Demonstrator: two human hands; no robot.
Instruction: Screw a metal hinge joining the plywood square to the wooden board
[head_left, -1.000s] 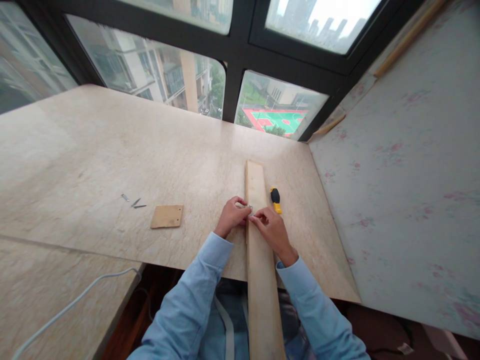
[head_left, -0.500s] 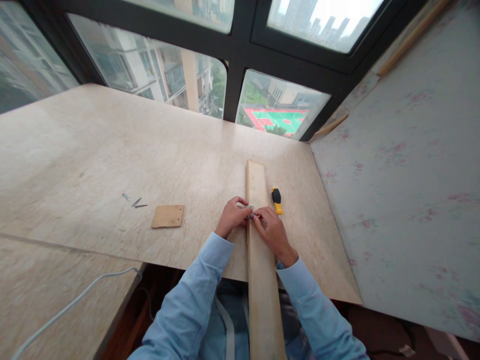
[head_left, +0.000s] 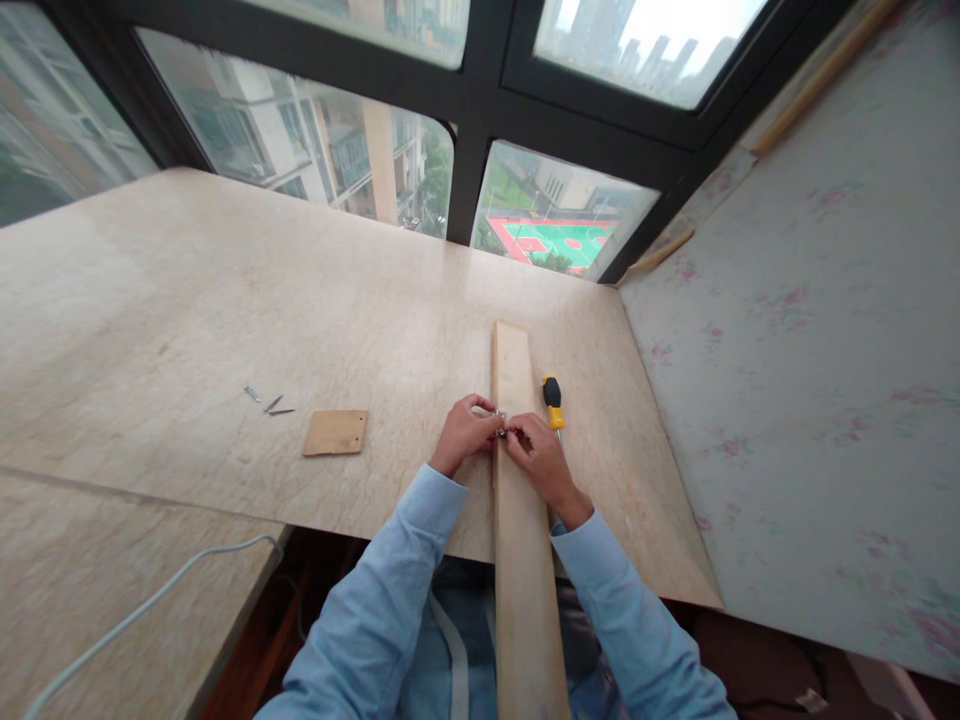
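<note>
Pale wood runs lengthwise in front of you: the board (head_left: 525,560), with a small metal piece (head_left: 500,432) at its left edge. Your left hand (head_left: 466,436) pinches the piece there. Your right hand (head_left: 545,458) has finger and thumb drawn together just right of it; I cannot tell what they grip. Since a second ago, those fingertips have shifted slightly right, and the screwdriver (head_left: 553,402) now shows its shaft.

"What's at the centre of the frame?"
"The left hand (head_left: 469,437), pinching a small metal fitting (head_left: 501,415) at a wooden board (head_left: 527,580); the right hand (head_left: 544,462) has its fingertips there too."
"And around them?"
"A screwdriver (head_left: 553,400) just right; left of centre, a brown plate (head_left: 334,432) and metal pieces (head_left: 281,412)."
</note>
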